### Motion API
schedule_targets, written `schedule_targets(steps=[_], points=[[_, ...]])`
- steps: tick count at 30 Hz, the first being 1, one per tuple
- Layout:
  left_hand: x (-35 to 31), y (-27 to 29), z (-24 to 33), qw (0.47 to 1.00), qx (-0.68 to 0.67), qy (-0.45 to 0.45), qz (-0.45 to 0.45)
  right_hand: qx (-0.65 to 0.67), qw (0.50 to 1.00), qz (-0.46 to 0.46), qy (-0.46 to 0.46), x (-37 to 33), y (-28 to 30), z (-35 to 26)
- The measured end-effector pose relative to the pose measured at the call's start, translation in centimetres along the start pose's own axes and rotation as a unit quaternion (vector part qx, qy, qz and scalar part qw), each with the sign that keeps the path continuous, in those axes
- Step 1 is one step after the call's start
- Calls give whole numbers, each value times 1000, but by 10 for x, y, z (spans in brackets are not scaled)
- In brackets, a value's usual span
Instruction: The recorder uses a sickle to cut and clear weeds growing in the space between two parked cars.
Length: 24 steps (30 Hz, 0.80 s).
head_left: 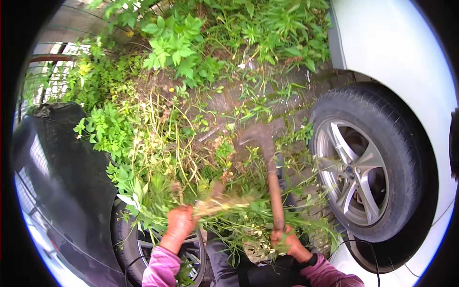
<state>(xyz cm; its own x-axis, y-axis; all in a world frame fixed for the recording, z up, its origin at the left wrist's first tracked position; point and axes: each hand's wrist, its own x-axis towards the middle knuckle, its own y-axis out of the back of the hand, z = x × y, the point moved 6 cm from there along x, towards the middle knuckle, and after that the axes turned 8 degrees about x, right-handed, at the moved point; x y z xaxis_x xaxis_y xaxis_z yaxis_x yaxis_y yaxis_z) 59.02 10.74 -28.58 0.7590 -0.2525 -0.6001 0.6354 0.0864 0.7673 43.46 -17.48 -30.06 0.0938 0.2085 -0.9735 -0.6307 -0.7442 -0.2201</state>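
My left hand [180,224] is closed round a bunch of pulled weeds [222,206], whose pale stems stick out to the right and are smeared by motion. My right hand [285,240] grips the lower end of a wooden-handled hoe [274,191]. Its dull metal head [258,136] points away from me, close over the paving, and I cannot tell whether it touches. Loose green stalks [244,234] hang between my two hands, over my dark trousers.
A white car with a large wheel [356,165] stands close on the right. On the left is a dark car [67,186], its wheel [126,239] partly hidden by plants. Leafy weeds [177,48] grow ahead on the paving [229,98], beside a wire fence [52,71].
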Motion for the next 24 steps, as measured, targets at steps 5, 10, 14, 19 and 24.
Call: schedule_targets(steps=[5, 10, 14, 19, 24], points=[[-53, 0, -104, 960, -44, 277, 5, -5, 999, 20, 39, -6, 10, -69], [-135, -40, -138, 942, 61, 330, 23, -61, 994, 32, 79, -21, 1, -131], [-65, 23, 5, 985, 122, 84, 85, -91, 993, 39, 71, -23, 25, -127], [86, -20, 105, 978, 69, -191, 34, -80, 994, 69, 30, -3, 65, -85], [218, -153, 129, 955, -58, -42, -288, -86, 988, 126, 25, 18, 106, -43]])
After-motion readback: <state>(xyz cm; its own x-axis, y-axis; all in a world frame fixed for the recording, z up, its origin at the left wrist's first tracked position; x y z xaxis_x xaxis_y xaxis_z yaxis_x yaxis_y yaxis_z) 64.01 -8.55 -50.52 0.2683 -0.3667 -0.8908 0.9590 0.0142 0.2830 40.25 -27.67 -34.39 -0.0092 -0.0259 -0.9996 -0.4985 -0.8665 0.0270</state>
